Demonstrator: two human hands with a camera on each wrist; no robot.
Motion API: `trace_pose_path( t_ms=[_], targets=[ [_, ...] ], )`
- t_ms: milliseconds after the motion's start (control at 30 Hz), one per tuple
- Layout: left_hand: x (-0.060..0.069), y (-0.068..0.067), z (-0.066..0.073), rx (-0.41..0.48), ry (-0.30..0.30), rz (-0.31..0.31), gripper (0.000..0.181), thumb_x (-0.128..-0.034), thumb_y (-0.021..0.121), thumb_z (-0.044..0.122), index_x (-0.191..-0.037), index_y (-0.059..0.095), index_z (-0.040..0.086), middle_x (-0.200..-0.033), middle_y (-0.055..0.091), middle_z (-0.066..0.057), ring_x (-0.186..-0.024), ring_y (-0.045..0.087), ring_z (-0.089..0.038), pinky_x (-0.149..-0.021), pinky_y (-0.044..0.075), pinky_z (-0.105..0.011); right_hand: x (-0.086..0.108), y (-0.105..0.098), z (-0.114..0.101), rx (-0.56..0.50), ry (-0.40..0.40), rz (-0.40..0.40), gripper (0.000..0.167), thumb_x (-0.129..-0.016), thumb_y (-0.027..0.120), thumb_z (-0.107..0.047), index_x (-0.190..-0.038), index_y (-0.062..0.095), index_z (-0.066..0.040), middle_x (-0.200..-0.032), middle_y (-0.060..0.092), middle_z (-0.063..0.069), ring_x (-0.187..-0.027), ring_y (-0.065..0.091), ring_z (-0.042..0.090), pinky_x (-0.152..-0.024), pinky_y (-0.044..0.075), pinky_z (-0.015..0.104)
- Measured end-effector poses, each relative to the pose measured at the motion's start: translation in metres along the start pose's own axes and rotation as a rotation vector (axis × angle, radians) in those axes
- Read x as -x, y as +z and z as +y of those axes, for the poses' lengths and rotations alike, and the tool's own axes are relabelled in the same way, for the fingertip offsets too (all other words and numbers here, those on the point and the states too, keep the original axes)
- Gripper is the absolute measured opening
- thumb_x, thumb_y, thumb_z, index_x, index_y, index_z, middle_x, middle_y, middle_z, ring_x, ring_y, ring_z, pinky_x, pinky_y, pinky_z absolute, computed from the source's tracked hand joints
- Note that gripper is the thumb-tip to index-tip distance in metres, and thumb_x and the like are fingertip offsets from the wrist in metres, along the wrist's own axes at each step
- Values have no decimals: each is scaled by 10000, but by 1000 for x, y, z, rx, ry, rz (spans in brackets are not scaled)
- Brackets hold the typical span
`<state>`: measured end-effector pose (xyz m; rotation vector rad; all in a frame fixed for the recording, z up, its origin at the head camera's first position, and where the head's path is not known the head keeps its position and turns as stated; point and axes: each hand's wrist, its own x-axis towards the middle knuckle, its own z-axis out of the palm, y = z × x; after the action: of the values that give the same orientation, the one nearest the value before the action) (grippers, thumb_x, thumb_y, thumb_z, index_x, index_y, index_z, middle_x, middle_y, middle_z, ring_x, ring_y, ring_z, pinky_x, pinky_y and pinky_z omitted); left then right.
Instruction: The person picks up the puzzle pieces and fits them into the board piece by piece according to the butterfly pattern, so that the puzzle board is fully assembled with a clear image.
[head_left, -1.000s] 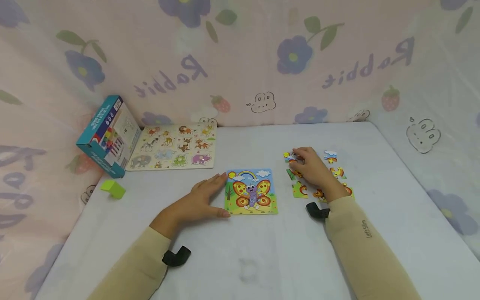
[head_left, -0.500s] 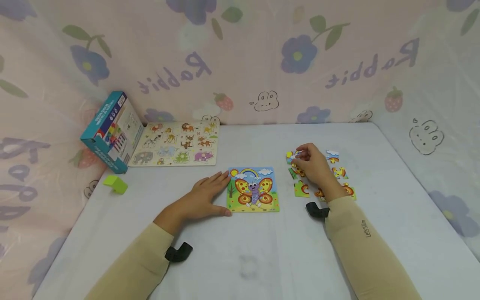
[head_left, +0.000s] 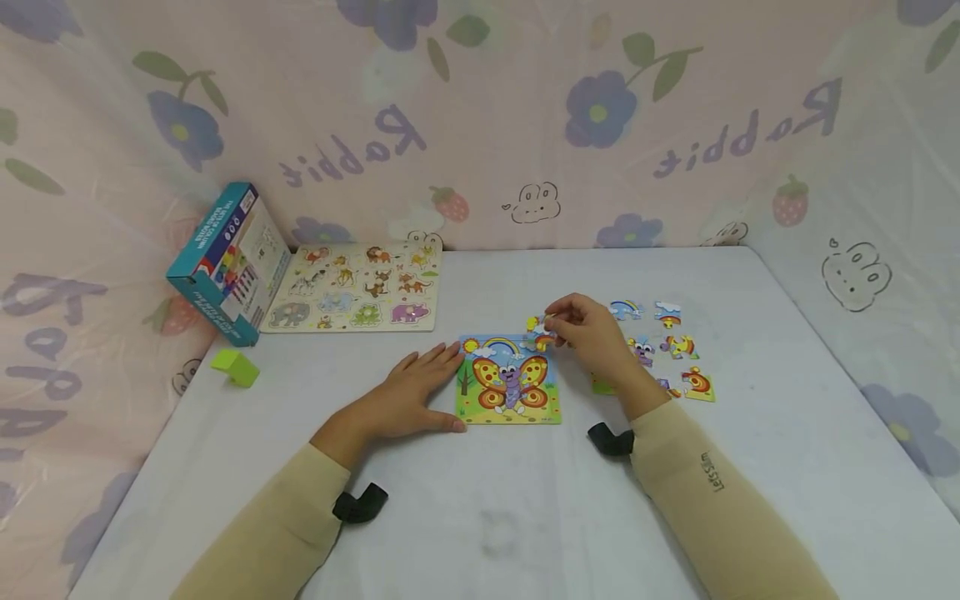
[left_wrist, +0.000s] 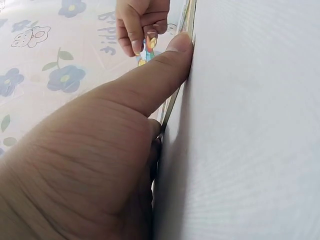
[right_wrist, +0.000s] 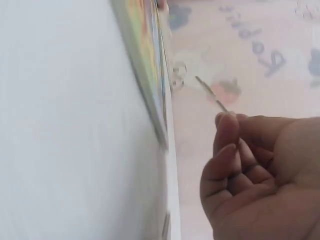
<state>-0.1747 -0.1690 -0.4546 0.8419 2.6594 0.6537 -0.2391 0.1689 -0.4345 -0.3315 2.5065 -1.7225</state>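
Observation:
A square butterfly puzzle board point(head_left: 510, 383) lies on the white table, showing a purple butterfly, a rainbow and a sun. My left hand point(head_left: 401, 396) rests at its left edge, fingers spread and straight, thumb by the near-left corner. Between thumb and fingertips my right hand point(head_left: 596, 342) pinches a jigsaw piece point(head_left: 537, 332) with a sun and rainbow, held over the board's far-right corner. In the right wrist view that thin piece point(right_wrist: 212, 94) appears edge-on, raised off the table. Several loose jigsaw pieces point(head_left: 681, 346) lie right of the board, some hidden by the right forearm.
At the back left stand a blue toy box point(head_left: 228, 262) and a flat animal peg puzzle point(head_left: 352, 287). A green block point(head_left: 236, 367) sits near the table's left edge. A patterned cloth point(head_left: 480, 125) hangs behind the table.
My right hand has picked up the sun-and-rainbow jigsaw piece from the loose group and carried it left to the butterfly board. The left hand has stayed by the board's edge.

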Motion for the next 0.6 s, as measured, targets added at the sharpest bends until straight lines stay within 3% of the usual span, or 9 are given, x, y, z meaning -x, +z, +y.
trace_pose_path(
  t_ms=[200, 367, 500, 600],
  targets=[
    [-1, 0, 0, -2, 8, 0, 1160, -917, 757, 715, -1749, 208, 122, -1816, 66, 1, -1659, 11, -241, -1299, -12, -556, 7, 34, -11, 43, 50, -133, 157, -1087, 700, -108, -1216, 695, -19, -1003, 725, 109, -832, 672, 261, -738, 574, 312],
    [-1, -1, 1, 1, 12, -3, 1148, -925, 755, 705, -1748, 210, 117, -1815, 70, -7, -1659, 13, -242, -1299, -9, -555, 9, 45, -10, 114, 51, -175, 165, -1093, 685, -91, -1250, 687, -39, -1057, 724, 88, -903, 715, 228, -818, 612, 353],
    [0, -1, 1, 8, 6, -7, 1147, -928, 760, 694, -1748, 209, 112, -1815, 71, -13, -1659, 10, -247, -1299, -14, -553, 11, 42, -16, 321, -31, -205, 235, -1084, 698, -101, -1315, 701, -55, -1202, 719, 81, -1024, 700, 236, -912, 591, 417],
    [1, -1, 1, 8, 4, -5, 1146, -930, 757, 694, -1749, 205, 112, -1815, 68, -9, -1659, 10, -246, -1299, -15, -550, 12, 38, -25, 527, -158, -340, 339, -1067, 730, -123, -1398, 708, -53, -1398, 685, 125, -1249, 657, 317, -1075, 521, 503]
  ],
)
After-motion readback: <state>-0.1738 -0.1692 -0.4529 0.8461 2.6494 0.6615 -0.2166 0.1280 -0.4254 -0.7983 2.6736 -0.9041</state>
